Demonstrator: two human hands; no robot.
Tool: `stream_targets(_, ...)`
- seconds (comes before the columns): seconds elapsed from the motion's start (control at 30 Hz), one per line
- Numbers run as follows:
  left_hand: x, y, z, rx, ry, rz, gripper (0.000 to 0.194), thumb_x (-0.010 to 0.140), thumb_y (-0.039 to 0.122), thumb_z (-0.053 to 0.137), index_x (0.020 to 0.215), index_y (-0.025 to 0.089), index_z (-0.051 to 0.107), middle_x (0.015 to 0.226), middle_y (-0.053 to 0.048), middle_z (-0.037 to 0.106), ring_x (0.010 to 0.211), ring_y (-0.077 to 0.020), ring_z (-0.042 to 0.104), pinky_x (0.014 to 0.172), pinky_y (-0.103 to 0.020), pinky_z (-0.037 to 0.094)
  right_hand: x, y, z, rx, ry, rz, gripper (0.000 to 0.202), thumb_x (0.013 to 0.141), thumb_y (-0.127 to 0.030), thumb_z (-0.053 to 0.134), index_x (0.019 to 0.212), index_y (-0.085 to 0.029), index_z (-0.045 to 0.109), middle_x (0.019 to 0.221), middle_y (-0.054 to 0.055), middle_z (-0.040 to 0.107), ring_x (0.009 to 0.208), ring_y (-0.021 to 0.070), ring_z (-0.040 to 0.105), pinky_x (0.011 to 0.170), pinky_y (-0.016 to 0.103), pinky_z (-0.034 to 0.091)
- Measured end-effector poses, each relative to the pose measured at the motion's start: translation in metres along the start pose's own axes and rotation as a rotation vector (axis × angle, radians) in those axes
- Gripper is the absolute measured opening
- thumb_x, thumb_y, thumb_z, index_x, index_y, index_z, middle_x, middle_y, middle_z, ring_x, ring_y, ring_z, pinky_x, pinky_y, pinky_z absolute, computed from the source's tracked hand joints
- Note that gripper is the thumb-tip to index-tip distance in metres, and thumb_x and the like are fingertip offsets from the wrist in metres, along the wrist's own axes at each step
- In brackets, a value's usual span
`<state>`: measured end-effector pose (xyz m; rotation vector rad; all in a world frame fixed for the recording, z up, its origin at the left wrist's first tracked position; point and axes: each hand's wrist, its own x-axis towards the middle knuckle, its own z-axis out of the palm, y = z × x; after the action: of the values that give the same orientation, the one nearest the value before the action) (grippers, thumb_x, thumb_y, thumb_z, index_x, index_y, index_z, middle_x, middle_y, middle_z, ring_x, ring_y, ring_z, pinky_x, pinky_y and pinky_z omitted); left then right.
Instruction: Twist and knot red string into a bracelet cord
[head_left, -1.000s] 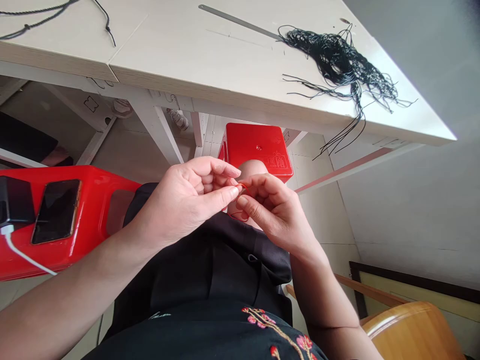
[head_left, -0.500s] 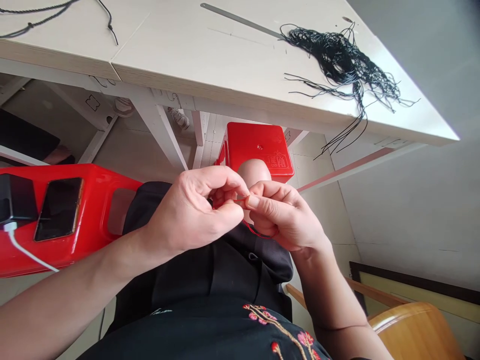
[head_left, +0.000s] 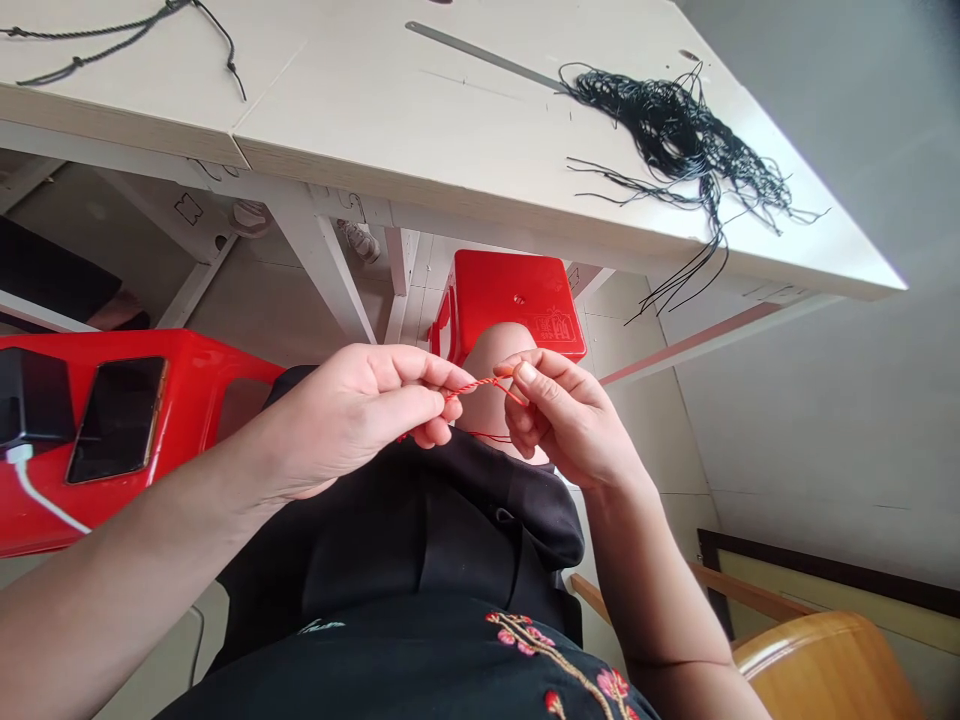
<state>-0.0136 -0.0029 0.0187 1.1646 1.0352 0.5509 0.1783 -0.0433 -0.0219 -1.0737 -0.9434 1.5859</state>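
A thin red cord (head_left: 480,384) runs between my two hands above my lap, its middle stretch twisted like a rope. My left hand (head_left: 375,395) pinches the twisted part between thumb and forefinger. At the other side my right hand (head_left: 559,405) grips the cord's end by thumb and forefinger, near a small knot or loop. A loose strand hangs below between the hands, over my bare knee (head_left: 491,350). Part of the cord is hidden behind my left fingers.
On the white table (head_left: 420,130) ahead lie a bundle of black cords (head_left: 675,140), a steel ruler (head_left: 480,55) and a braided black cord (head_left: 127,40). A red stool (head_left: 510,285) stands below. Another red stool (head_left: 180,400) at left carries a phone (head_left: 116,420) and a black box (head_left: 34,395).
My hands have drawn apart, the left moving left, so the twisted red cord now shows stretched between them. Both still pinch it.
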Motion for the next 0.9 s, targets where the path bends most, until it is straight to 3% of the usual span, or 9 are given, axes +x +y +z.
stream_targets(0.23, 0.0, 0.0, -0.001, 0.054, 0.003, 0.045, 0.014, 0.069, 0.017, 0.066, 0.078, 0.019, 0.075, 0.058, 0.0, 0.066, 0.053, -0.011, 0.06, 0.053, -0.022, 0.051, -0.003, 0.0, 0.001, -0.068, 0.007, 0.016, 0.02, 0.081, -0.037, 0.071, 0.082, -0.018, 0.063, 0.063, -0.003, 0.063, 0.048, 0.0059, 0.052, 0.04, 0.016, 0.039)
stream_targets(0.43, 0.003, 0.004, -0.006, 0.12, -0.003, 0.086, 0.018, 0.068, 0.019, 0.065, 0.083, 0.021, 0.074, 0.059, 0.0, 0.066, 0.056, -0.0139, 0.063, 0.057, -0.024, 0.054, -0.004, -0.001, 0.002, -0.151, 0.005, -0.041, 0.017, 0.081, -0.031, 0.069, 0.074, -0.017, 0.062, 0.058, -0.004, 0.057, 0.049, 0.0053, 0.046, 0.044, 0.017, 0.037)
stream_targets(0.7, 0.006, 0.012, -0.03, 0.345, 0.017, 0.066, 0.023, 0.066, 0.025, 0.068, 0.088, 0.025, 0.075, 0.073, 0.0, 0.074, 0.07, -0.0175, 0.069, 0.069, -0.024, 0.057, 0.001, -0.007, 0.0, -0.245, 0.085, -0.063, 0.016, 0.079, -0.03, 0.068, 0.072, -0.017, 0.06, 0.055, -0.007, 0.047, 0.048, 0.0048, 0.036, 0.046, 0.02, 0.031)
stream_targets(0.8, 0.013, 0.017, -0.039, 0.452, 0.062, 0.114, 0.02, 0.07, 0.036, 0.07, 0.087, 0.026, 0.075, 0.081, -0.001, 0.076, 0.076, -0.0189, 0.07, 0.071, -0.025, 0.056, 0.008, -0.02, -0.002, -0.321, 0.115, -0.123, 0.018, 0.078, -0.033, 0.068, 0.072, -0.017, 0.06, 0.06, -0.005, 0.05, 0.052, 0.0061, 0.039, 0.048, 0.021, 0.032)
stream_targets(0.9, 0.029, 0.041, -0.048, 0.587, 0.13, 0.236, 0.025, 0.071, 0.043, 0.07, 0.088, 0.027, 0.077, 0.081, -0.001, 0.076, 0.075, -0.0197, 0.069, 0.068, -0.027, 0.054, 0.027, -0.051, -0.002, -0.436, 0.124, -0.234, 0.017, 0.077, -0.032, 0.067, 0.073, -0.017, 0.061, 0.062, -0.003, 0.053, 0.053, 0.007, 0.041, 0.049, 0.022, 0.033)
